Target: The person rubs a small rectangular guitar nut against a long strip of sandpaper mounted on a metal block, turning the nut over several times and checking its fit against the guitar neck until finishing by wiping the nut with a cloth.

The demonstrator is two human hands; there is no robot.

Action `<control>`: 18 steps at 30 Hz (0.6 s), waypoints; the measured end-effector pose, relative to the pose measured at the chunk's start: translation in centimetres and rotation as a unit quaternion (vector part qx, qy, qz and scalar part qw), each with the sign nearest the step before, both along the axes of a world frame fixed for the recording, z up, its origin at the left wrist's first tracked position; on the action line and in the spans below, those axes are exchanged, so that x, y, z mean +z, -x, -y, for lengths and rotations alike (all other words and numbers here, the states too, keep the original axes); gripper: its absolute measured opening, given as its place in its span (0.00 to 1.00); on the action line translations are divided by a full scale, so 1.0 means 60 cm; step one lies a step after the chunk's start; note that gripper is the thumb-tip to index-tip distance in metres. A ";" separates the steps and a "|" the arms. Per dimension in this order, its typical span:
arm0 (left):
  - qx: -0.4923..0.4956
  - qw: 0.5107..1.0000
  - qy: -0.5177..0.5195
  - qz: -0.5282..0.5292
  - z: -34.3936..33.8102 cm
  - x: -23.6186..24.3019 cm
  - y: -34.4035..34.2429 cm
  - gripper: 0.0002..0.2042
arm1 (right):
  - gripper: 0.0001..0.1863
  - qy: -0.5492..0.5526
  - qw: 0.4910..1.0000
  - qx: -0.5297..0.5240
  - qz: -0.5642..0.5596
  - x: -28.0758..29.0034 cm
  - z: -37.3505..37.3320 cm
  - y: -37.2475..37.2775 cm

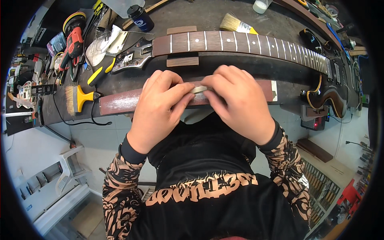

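My left hand (160,104) and my right hand (236,104) are closed in pinches on a small pale strip (199,89) held between their fingertips. Beneath it lies a long red-brown board (120,102), like a sanding strip, with whitish residue and a pale patch at its right end. Beyond my hands, an electric guitar (336,94) lies sideways, its dark fretted neck (218,46) resting across wooden blocks (182,61) and its headstock (128,56) to the left.
The dark workbench (276,18) holds a yellow-handled brush (84,98), another brush (236,24), a red sander (74,36), yellow-handled tools (100,74), a dark cup (140,20) and a white jar (260,6). Below stand a white chair (64,172) and a rack of files (320,192).
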State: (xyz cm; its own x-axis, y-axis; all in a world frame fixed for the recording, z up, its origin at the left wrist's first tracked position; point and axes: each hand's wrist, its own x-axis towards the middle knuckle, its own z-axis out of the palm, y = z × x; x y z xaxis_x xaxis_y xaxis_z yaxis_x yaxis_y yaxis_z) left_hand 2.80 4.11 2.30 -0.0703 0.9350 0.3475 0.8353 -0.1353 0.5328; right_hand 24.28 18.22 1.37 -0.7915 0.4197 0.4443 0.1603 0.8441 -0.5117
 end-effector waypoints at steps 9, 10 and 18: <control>-0.066 0.997 -0.040 0.000 -0.061 -0.024 -0.075 0.09 | 0.12 -0.027 0.997 -0.010 0.068 0.014 -0.045 -0.082; -0.079 0.995 -0.066 0.004 -0.080 -0.035 -0.097 0.07 | 0.13 -0.016 0.996 -0.019 0.080 0.022 -0.051 -0.103; -0.071 0.987 -0.135 -0.054 -0.119 -0.039 -0.134 0.06 | 0.10 -0.007 0.988 -0.085 0.129 0.063 -0.040 -0.110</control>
